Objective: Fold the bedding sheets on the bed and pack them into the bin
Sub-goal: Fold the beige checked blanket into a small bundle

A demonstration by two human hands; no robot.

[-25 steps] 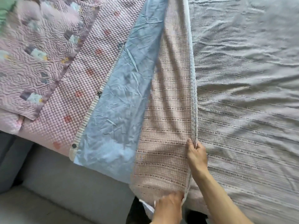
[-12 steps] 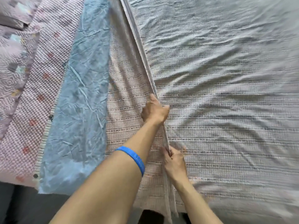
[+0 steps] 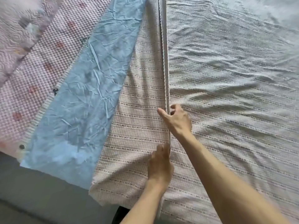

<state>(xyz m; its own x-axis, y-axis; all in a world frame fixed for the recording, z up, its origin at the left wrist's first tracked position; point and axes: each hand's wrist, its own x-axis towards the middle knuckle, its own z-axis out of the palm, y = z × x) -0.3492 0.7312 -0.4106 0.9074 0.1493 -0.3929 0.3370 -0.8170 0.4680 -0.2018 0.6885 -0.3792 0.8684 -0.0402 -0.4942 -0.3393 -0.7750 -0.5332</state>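
Two hands pinching checked sheet [image 3: 142, 120] edge, blue sheet [image 3: 84, 101] beside, grey floor [image 3: 40, 199]

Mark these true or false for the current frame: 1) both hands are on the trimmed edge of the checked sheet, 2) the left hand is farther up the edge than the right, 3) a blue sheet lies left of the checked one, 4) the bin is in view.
1) True. The right hand pinches the raised trimmed edge of the checked sheet; the left hand holds it lower down.
2) False. The left hand is nearer the camera; the right hand is farther up.
3) True. The blue sheet lies left of it, crumpled.
4) False. No bin shows in this view.
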